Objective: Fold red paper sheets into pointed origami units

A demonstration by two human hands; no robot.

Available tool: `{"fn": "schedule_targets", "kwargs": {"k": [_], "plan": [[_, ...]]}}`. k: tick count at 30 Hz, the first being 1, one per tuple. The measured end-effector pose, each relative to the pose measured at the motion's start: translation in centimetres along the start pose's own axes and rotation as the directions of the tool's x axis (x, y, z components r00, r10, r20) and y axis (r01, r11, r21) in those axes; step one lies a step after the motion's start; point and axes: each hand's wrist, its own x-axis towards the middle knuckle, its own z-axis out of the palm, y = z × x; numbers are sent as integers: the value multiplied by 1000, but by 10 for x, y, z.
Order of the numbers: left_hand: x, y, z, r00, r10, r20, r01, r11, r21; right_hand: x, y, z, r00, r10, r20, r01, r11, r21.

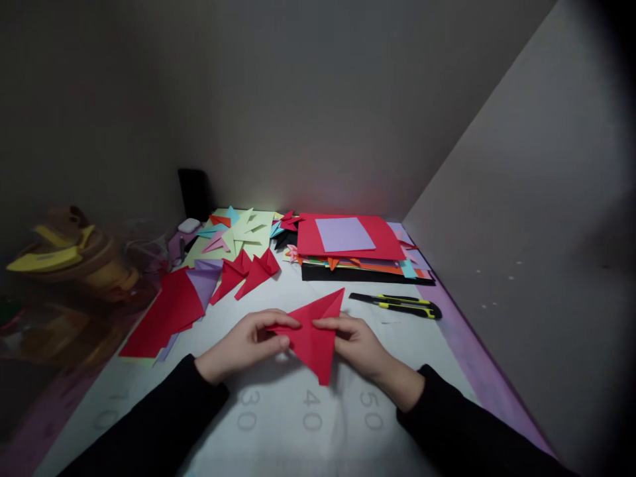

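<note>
A folded red paper point(314, 341) with pointed corners is held between both hands above the white mat. My left hand point(251, 341) pinches its left corner between thumb and fingers. On the right side, my right hand point(360, 341) grips the paper's edge, index finger on the front, part of the thumb behind the paper. Two folded red pieces point(257, 273) lie just beyond, left of the held paper. A black and yellow utility knife point(407, 305) rests to the right of my right hand.
Red sheets point(169, 311) lie at the left. Behind are folded shapes on a pale green sheet point(201, 250) and a paper stack topped by a purple square point(344, 234). A black phone-like object point(195, 192) leans on the wall. The white mat point(278, 440) shows numbers.
</note>
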Motion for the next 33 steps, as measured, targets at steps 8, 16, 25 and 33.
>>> {"fn": "schedule_targets", "kwargs": {"k": [8, 16, 25, 33], "plan": [[0, -7, 7, 927, 361, -97, -315, 894, 320, -1, -7, 3, 993, -91, -71, 91, 996, -6], [-1, -7, 9, 893, 434, -120, -353, 839, 414, -2, -11, 3, 973, -190, -134, 181, 980, -80], [-4, -9, 11, 829, 490, -269, -334, 820, 465, -2, -5, 2, 953, -153, -260, 146, 988, -47], [-2, -11, 30, 802, 397, -446, -261, 905, 337, -6, -10, 13, 930, -85, -358, 109, 993, 47]]}}
